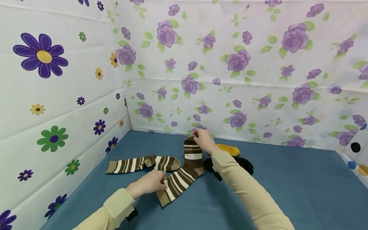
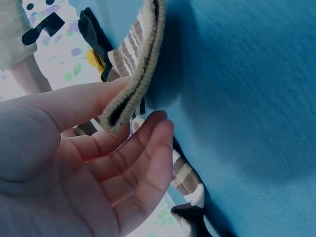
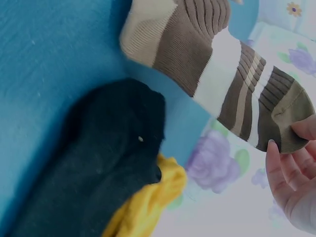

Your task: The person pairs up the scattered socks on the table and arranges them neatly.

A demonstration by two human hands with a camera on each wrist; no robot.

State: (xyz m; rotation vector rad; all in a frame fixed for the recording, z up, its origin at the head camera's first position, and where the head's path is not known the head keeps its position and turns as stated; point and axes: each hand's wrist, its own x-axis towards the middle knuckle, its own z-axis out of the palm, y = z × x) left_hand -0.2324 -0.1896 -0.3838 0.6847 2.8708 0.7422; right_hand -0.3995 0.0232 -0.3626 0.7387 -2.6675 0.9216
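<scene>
A brown, white and tan striped sock (image 1: 184, 174) stretches between my two hands over the blue cloth. My right hand (image 1: 204, 140) pinches its toe end; in the right wrist view the thumb lies over the tan toe (image 3: 294, 123) with fingers beneath. Near the front, my left hand (image 1: 149, 182) pinches the sock's tan cuff (image 2: 140, 74) at one edge between thumb and forefinger, the other fingers loosely bent. A matching striped sock (image 1: 129, 165) lies to the left, its toe close behind my left hand.
Behind my right forearm lie black socks (image 1: 244, 164) and a yellow sock (image 1: 228, 149), partly hidden by the sleeve. The blue tablecloth (image 1: 287, 188) meets a flowered sheet (image 1: 218, 105) at the back and another (image 1: 72, 111) at the left.
</scene>
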